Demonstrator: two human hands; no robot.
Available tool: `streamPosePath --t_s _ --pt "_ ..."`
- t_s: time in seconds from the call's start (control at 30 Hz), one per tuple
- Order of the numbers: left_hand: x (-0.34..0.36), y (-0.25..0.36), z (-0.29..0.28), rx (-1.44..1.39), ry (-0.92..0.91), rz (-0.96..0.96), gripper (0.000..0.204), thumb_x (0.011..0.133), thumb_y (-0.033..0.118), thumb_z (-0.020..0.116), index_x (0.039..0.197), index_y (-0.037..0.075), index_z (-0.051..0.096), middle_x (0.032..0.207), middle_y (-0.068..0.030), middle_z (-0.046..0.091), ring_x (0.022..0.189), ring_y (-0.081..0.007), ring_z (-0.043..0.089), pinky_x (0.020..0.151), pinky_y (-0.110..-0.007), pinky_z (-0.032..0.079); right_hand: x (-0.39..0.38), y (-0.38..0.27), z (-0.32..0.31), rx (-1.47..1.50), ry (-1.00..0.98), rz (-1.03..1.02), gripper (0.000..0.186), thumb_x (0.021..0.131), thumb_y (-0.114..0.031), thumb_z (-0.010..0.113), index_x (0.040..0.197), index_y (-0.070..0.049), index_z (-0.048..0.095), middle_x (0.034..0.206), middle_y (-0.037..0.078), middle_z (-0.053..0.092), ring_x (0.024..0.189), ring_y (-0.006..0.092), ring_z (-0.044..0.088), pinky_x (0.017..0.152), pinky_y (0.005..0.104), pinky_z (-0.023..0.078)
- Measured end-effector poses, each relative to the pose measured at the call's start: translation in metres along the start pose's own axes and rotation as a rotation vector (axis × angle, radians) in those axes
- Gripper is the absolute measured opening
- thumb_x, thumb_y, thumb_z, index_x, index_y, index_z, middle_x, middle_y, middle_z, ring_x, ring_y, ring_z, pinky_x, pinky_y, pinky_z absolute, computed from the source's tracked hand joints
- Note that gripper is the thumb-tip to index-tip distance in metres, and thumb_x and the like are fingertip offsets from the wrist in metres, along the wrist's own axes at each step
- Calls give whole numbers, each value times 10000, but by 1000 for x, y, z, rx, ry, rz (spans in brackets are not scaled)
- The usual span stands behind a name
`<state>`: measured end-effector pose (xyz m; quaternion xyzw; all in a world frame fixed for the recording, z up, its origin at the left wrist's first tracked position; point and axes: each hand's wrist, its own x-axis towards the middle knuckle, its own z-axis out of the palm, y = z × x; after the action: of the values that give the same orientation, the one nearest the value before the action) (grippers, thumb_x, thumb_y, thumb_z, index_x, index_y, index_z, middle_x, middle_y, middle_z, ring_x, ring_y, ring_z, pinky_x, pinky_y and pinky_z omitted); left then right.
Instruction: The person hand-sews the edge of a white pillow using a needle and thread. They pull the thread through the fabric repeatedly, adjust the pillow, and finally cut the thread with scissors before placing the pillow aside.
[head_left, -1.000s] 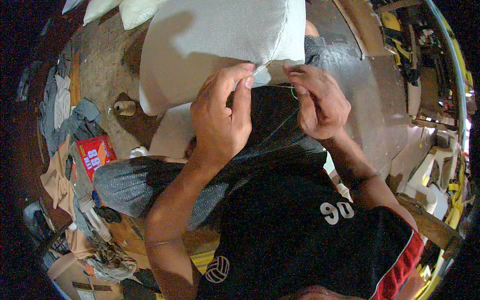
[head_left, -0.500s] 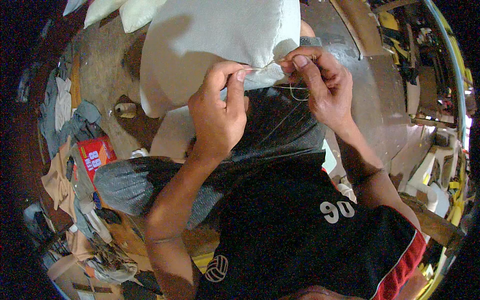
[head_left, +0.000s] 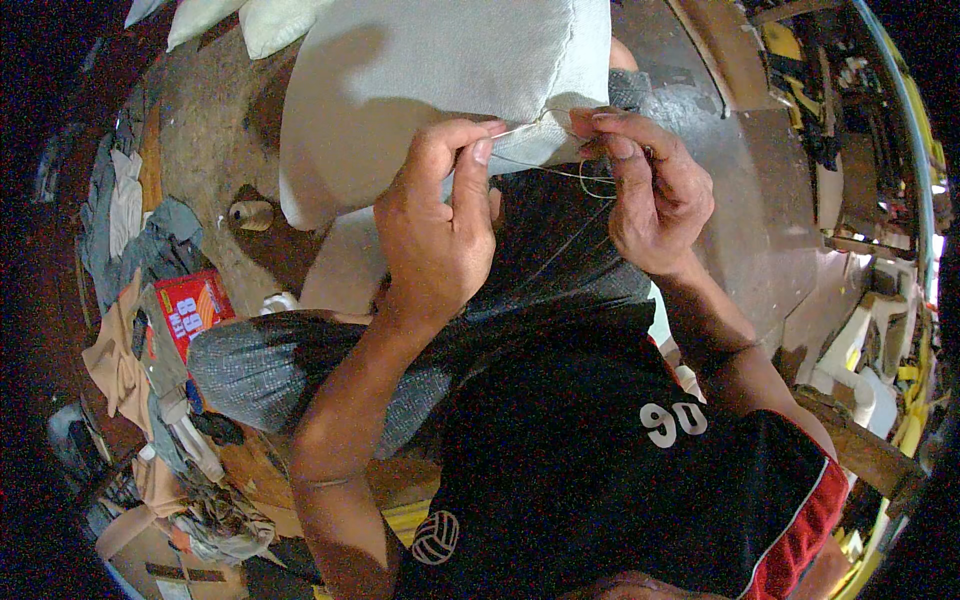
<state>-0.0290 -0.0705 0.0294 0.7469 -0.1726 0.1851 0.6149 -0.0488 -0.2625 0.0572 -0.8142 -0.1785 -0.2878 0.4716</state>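
A pale grey stuffed cushion (head_left: 400, 60) lies over my lap, its seam running down toward the near right corner. My left hand (head_left: 440, 205) is closed, thumb and forefinger pinching a thin light thread (head_left: 517, 130). That thread stretches taut from my fingertips to the cushion's seam near the corner. Just right of the corner, my right hand (head_left: 655, 180) is closed in a pinch on the thread, with a loose loop of it hanging below the fingers. Whether a needle is also between the right fingers cannot be made out.
A thread spool (head_left: 251, 215) stands on the wooden floor (head_left: 200, 130) at left. Crumpled cloth pieces (head_left: 125, 370) and a red packet (head_left: 190, 308) lie nearby. More pale cushions (head_left: 270, 25) sit at the far left. Mixed clutter (head_left: 865, 370) lines the right side.
My right hand has shifted slightly right and nearer to me, its fingers turned. The cushion corner has moved a little right. My left hand keeps its pinch in nearly the same place.
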Motion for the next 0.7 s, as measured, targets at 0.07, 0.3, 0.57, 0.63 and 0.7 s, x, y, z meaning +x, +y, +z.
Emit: streamPosePath --t_s 0.07,0.3,0.57,0.63,0.7 --pt "0 0 0 14 -1 5 77 993 57 566 1050 38 614 950 -113 706 766 -230 686 702 -344 538 1 0 0 -12 -3 -32 179 932 26 544 1028 18 696 1018 148 737 890 251 722 800 325 563" --pt "1 9 -4 28 -18 -40 75 993 51 565 1048 43 615 934 -105 700 706 -200 661 663 -330 528 1 -3 0 -35 -28 -27 179 918 35 556 1040 12 685 1041 139 735 936 280 716 832 348 557" --pt "-1 14 -2 -8 -37 -130 79 1004 73 559 1055 48 615 872 -82 683 573 -141 605 547 -309 489 10 -8 -6 -118 -118 -94 162 914 20 577 1032 5 687 1043 133 732 933 288 708 835 369 553" --pt "-1 13 -2 -5 -34 -120 84 1009 81 553 1057 50 615 853 -78 678 552 -135 592 531 -307 480 13 -10 -8 -164 -165 -110 163 913 13 585 1035 -8 692 1030 123 733 918 286 707 831 369 551" --pt "-3 8 0 -13 -27 -103 88 1013 86 547 1057 51 615 839 -75 675 545 -133 585 525 -306 476 16 -11 -9 -186 -209 -121 157 920 0 586 1032 -16 696 1018 120 732 905 282 706 825 367 549"
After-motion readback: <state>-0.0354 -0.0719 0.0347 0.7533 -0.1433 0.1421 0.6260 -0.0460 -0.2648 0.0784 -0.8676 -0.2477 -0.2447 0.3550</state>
